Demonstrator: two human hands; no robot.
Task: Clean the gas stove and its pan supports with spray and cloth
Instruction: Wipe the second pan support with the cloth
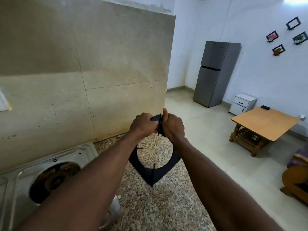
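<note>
Right of the stove [21, 180], raised above the bench [150, 205], hangs the support [145, 174]. My left hand [143, 125] and right hand [173, 125] both grip its top corner, fingers curled tight, knuckles nearly touching.

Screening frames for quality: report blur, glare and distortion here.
Head view: pan support motion-blurred at its lower corner; glare blows out the top right corner; the wide-angle lens tilts the fridge and bows wall lines; stove fairly sharp.

One head-worn camera looks forward and down (wide-angle, close) over the counter [150, 205].
</note>
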